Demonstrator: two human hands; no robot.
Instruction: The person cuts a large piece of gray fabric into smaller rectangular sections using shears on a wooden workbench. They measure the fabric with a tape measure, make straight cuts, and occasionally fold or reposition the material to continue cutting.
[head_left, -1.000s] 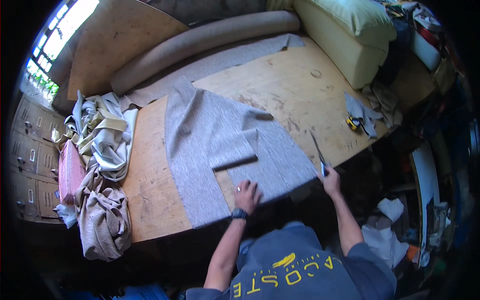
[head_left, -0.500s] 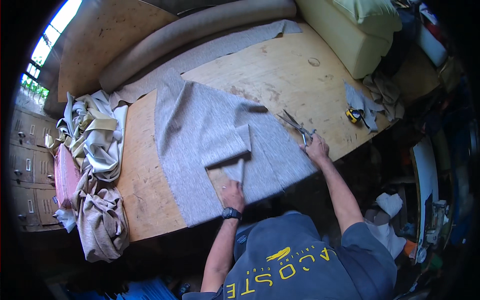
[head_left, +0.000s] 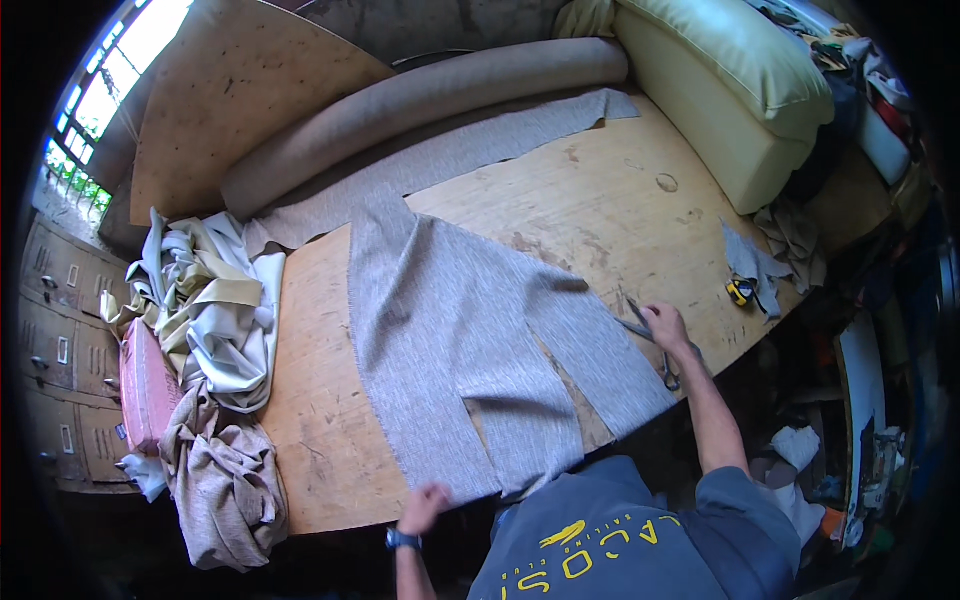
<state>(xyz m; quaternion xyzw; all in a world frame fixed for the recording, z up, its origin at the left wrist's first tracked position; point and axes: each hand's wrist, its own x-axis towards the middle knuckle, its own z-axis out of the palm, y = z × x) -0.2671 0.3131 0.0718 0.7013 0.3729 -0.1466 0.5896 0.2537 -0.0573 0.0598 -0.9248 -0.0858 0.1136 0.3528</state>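
Observation:
Grey woven upholstery fabric (head_left: 400, 330) spreads over the wooden table, its near part parted by cuts into strips. One strip (head_left: 595, 350) lies on the right with a narrow gap of bare wood beside it; the middle strip (head_left: 530, 420) is rumpled and hangs toward my body. My left hand (head_left: 427, 508), blurred, is at the fabric's near left corner, its grip unclear. My right hand (head_left: 664, 326) is over the blades of the metal scissors (head_left: 671, 378), whose handles point toward the table's near edge. Its fingers are partly hidden, so I cannot tell whether it grips them.
A large fabric roll (head_left: 420, 115) runs along the back. A pale green upholstered piece (head_left: 710, 100) stands far right, with a yellow tape measure (head_left: 740, 292) and a grey scrap (head_left: 752, 262) nearer. Crumpled fabrics (head_left: 222, 330) and a pink block (head_left: 148, 385) line the left side.
My left hand has left the middle flap and moved to the near left corner. The folded flap now lies out toward me. My right hand has shifted from the scissors' handles toward their blades.

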